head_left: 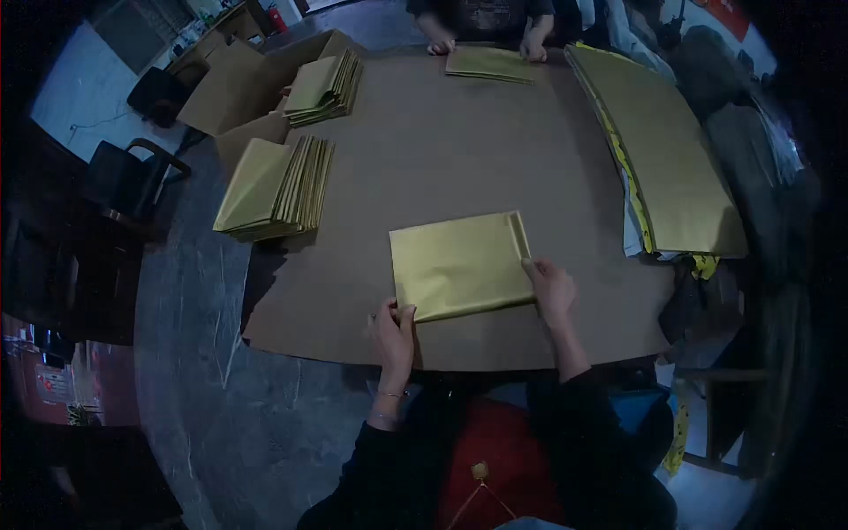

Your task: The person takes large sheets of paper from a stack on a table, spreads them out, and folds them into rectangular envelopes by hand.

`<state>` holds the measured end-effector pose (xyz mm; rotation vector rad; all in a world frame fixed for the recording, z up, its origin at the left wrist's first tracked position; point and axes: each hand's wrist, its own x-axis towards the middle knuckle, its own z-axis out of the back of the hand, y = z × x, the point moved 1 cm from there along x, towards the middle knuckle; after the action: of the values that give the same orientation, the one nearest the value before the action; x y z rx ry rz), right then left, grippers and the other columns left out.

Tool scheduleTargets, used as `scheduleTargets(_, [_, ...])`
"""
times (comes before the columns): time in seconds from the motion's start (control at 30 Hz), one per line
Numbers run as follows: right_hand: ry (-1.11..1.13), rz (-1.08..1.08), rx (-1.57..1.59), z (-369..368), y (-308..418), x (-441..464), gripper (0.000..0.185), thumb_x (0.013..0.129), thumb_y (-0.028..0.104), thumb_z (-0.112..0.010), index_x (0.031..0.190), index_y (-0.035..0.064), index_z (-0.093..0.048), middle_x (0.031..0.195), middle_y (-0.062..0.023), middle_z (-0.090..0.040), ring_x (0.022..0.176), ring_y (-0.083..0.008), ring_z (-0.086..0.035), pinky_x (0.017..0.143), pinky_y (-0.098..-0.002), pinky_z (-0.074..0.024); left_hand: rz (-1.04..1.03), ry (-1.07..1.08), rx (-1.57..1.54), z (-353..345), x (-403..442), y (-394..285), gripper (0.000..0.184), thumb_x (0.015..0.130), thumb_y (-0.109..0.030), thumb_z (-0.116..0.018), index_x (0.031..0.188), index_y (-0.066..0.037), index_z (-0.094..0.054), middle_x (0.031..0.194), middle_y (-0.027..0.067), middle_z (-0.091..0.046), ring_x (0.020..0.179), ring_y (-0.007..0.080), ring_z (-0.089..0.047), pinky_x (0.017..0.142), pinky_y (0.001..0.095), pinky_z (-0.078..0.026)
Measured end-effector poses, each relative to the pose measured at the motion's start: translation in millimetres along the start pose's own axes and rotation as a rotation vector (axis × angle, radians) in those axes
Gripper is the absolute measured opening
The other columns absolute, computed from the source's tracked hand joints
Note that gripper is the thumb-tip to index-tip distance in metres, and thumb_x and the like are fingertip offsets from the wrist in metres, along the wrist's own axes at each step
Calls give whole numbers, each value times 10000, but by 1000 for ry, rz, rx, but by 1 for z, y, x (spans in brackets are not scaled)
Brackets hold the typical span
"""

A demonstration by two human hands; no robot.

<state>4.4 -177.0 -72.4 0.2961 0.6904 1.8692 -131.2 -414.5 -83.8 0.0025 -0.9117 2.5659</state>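
A flat yellow-gold folded sheet [459, 265] lies at the near part of the cardboard-covered table, tilted slightly. My left hand [391, 334] pinches its near left corner between thumb and fingers. On the right edge, my right hand [552, 290] grips the sheet, thumb on top and fingers beside it. A narrow fold line runs along the sheet's right side. Whether it is one sheet or several layers I cannot tell.
Two stacks of folded gold sheets [252, 185] [314, 84] stand at the left, beside an open cardboard box [225, 88]. A big pile of flat gold sheets [667, 150] lies at the right. Across the table [442, 150], another person's hands [533, 46] touch a folded gold sheet [490, 64].
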Motion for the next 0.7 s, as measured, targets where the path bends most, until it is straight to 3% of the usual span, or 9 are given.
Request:
scheduleTargets(0.17, [23, -26, -123, -12, -4, 15, 463, 829, 501, -553, 934, 65, -670, 836, -154, -663, 800, -315, -639, 695, -414, -489, 10, -68, 93, -9, -1, 3, 322, 829, -289, -637, 1008, -31, -564, 743, 103, -567, 819, 295, -515, 782, 451, -370])
scheduleTargets(0.2, [35, 0, -154, -10, -2, 15, 456, 829, 497, -554, 903, 61, -665, 817, -158, -658, 781, -320, -638, 681, -421, -487, 92, 8, -76, -9, 2, 5, 315, 846, -292, -620, 1016, -36, -549, 763, 106, -567, 844, 299, -517, 798, 450, -370])
scheduleTargets(0.33, [2, 89, -178, -12, -1, 18, 432, 816, 481, -579, 798, 54, -640, 742, -138, -648, 691, -339, -631, 605, -435, -481, 40, 0, 57, -5, -1, -2, 307, 858, -290, -607, 1024, -41, -539, 775, 109, -564, 842, 293, -514, 790, 445, -369])
scheduleTargets(0.37, [-24, 56, -145, -11, 0, 17, 500, 818, 511, -545, 756, 28, -659, 716, -171, -638, 718, -345, -627, 655, -446, -477, 40, 2, 58, -5, -1, -5, 307, 858, -290, -607, 1024, -41, -539, 775, 109, -564, 842, 293, -514, 790, 445, -369])
scheduleTargets(0.43, [88, -10, -135, -3, 7, 17, 492, 815, 516, -544, 818, 39, -660, 732, -166, -643, 749, -336, -631, 676, -437, -479, 45, -13, -21, -2, -1, -8, 298, 859, -287, -606, 1009, -36, -547, 766, 109, -560, 818, 290, -505, 771, 428, -365])
scheduleTargets(0.47, [61, 17, -176, -9, 1, 19, 483, 815, 510, -544, 868, 43, -657, 756, -167, -647, 759, -333, -634, 685, -436, -482, -25, -27, 114, -6, 0, -1, 290, 861, -279, -604, 1006, -33, -553, 761, 111, -557, 810, 289, -504, 758, 417, -361])
scheduleTargets(0.57, [57, -5, -149, -10, 1, 19, 442, 806, 477, -566, 887, 53, -662, 794, -153, -654, 782, -330, -632, 702, -424, -481, -7, -11, 124, -3, 1, -4, 302, 854, -283, -609, 1018, -36, -552, 761, 114, -572, 810, 299, -505, 747, 424, -358])
scheduleTargets(0.7, [69, 17, -145, -3, 7, 14, 423, 811, 467, -571, 912, 68, -664, 805, -161, -654, 801, -328, -631, 705, -423, -481, -34, -16, 151, -7, 0, 1, 306, 855, -303, -605, 1016, -50, -549, 798, 125, -606, 812, 327, -536, 812, 446, -364])
